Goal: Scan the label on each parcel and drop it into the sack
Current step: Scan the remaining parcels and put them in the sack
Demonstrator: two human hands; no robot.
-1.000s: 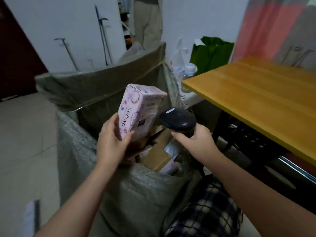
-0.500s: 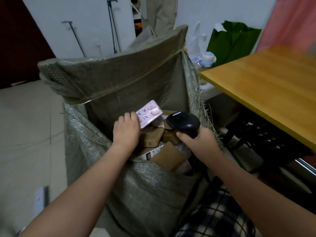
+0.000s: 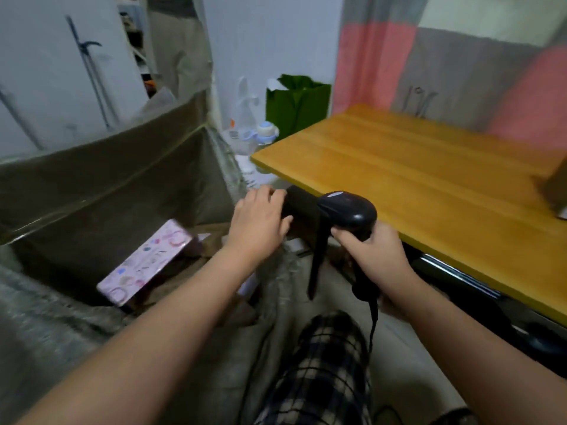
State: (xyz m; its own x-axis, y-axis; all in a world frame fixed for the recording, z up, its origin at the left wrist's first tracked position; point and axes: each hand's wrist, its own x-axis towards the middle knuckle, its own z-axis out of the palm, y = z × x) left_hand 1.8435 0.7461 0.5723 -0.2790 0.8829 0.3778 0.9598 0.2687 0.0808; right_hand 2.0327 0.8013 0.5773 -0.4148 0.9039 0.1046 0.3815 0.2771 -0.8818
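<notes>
With right hand (image 3: 377,253) gripping the black scanner (image 3: 346,210) and left hand (image 3: 259,222) curled over a dark flat parcel (image 3: 303,216) beside the wooden table (image 3: 429,179), holds both near the sack (image 3: 92,185), pink parcel (image 3: 144,262) lying tilted inside.

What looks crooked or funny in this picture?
Only the pink box: it lies tilted in the sack, leaning on the parcels under it instead of flat. Nothing looks spilled or torn. The left hand grips a black package; the right hand holds the scanner.
</notes>
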